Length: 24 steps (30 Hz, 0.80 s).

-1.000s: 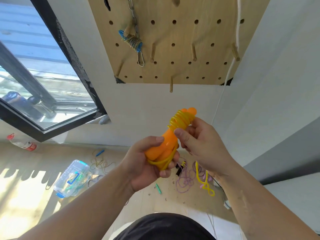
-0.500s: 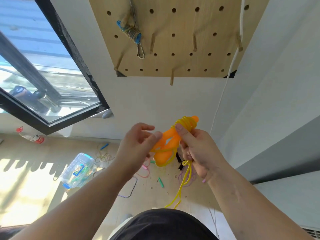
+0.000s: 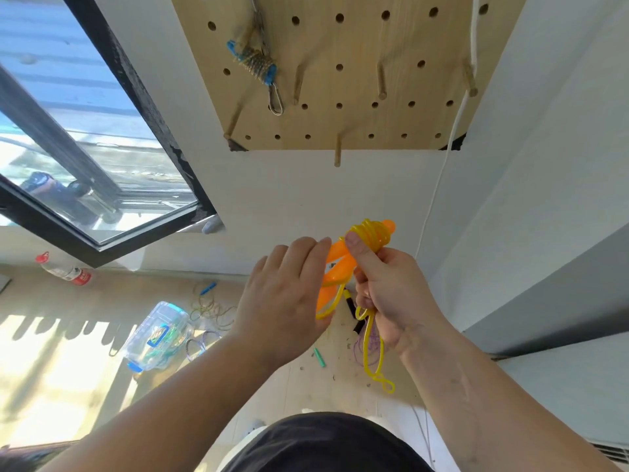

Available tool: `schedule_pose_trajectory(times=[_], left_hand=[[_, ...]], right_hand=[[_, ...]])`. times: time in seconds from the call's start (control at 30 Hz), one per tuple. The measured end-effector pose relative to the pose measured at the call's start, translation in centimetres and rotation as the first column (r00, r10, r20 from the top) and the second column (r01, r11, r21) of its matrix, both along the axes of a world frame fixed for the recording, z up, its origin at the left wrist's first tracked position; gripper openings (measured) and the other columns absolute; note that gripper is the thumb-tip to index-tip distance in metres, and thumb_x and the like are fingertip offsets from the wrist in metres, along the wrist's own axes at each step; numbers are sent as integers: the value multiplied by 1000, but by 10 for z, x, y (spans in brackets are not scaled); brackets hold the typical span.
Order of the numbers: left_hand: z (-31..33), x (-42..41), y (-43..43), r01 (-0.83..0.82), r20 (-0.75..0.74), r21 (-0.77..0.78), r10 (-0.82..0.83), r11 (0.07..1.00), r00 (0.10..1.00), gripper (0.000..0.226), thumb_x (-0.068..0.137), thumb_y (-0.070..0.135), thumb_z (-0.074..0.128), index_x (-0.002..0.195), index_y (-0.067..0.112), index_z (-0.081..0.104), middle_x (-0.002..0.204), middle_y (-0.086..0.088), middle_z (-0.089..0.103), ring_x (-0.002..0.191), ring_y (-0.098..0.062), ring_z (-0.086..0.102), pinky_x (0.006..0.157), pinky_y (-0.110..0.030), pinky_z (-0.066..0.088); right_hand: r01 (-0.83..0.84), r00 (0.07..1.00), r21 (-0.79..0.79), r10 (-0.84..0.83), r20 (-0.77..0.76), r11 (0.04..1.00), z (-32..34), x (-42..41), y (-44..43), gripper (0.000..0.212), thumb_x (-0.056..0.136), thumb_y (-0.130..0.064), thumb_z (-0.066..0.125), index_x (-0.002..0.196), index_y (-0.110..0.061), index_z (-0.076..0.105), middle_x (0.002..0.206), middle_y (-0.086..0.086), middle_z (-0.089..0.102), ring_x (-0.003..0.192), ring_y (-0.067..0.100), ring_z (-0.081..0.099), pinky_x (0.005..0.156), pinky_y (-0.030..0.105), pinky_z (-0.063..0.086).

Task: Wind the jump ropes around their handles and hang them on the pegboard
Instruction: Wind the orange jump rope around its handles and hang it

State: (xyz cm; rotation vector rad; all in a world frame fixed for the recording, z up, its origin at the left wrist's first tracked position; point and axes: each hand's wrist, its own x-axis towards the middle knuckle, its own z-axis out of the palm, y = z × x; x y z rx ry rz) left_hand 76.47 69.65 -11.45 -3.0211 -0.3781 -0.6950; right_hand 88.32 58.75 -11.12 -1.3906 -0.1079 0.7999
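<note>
head view: gripping the orange handles point(image 3: 335, 258) in the right hand point(image 3: 391, 291), thumb pressed on the yellow rope point(image 3: 371, 235) coiled round their top end, with a loose tail dangling below the fist. holding the left hand point(image 3: 282, 301) slack-fingered just beside the handles (touching or not, cannot tell). all below the pegboard point(image 3: 340, 83), well apart from it; up there, another wound rope point(image 3: 257, 64) on a peg.

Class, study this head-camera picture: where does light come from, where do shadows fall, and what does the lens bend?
Head view: daylight enters by the window at left. A nearly washed-out sun patch with toothed shadows lies on the floor. The wide lens makes the pegboard sides lean outward toward the top. The rope coil looks sharp.
</note>
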Motion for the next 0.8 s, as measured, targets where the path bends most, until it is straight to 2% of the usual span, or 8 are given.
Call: schedule_pose_trajectory(times=[0.1,0.27,0.33,0.4,0.47,0.57,0.67,0.8], left_hand=[[4,3,1,32,39,-131,-28,991,999,69,67,42,78,124,10,56,108,-7,64,84,-28,63,67,-39,57],[13,9,-4,-21,25,-242,27,970,999,49,71,43,74,107,12,61,85,0,66,68,-23,63,63,-24,40],[19,10,-5,-74,-8,-374,76,924,997,43,73,40,79,106,17,62,84,7,62,69,-16,59,62,-19,37],[28,11,-4,-138,-69,-538,120,831,990,39,71,36,83,101,27,61,79,13,60,68,-6,55,60,-10,35],[32,12,-1,-179,-108,-745,148,643,983,37,67,31,86,94,29,62,76,9,64,63,-4,59,56,-12,43],[31,12,-1,-122,-93,-971,148,205,985,49,51,34,85,96,23,70,78,0,68,64,-10,64,56,-27,52],[25,8,-4,-39,-52,-993,114,-112,992,62,46,37,80,102,12,70,80,-9,60,69,-22,56,54,-31,40],[24,6,-1,28,35,-887,-7,-462,999,43,56,27,75,95,9,72,83,-16,52,61,-19,42,56,-32,19]], right_hand=[[-23,1000,15,22,12,1000,0,-1,-2,48,85,-49,73,68,-13,48,52,-1,40,42,13,30,45,28,27],[-78,992,111,66,104,991,0,-3,-7,32,89,-38,72,76,-13,57,55,-4,37,46,12,30,48,29,28],[-111,987,131,93,132,985,0,-1,-9,22,94,-30,69,84,-11,62,56,-4,39,47,12,31,50,30,28],[-156,977,133,133,167,979,0,2,-13,18,97,-24,67,90,-8,64,58,-2,46,48,13,35,50,30,30],[-207,960,112,179,216,972,-1,7,-18,15,97,-20,67,99,-6,67,62,5,52,48,14,41,49,29,34],[-259,934,82,228,274,962,-2,12,-23,16,96,-20,68,107,-9,69,62,11,53,45,14,42,48,26,34],[-278,926,105,238,293,955,-2,15,-26,25,91,-34,72,101,-12,68,60,8,55,45,13,39,48,27,32],[-306,898,93,254,359,948,-1,20,-29,35,81,-44,72,91,-12,62,57,-2,52,48,9,42,50,24,32]])
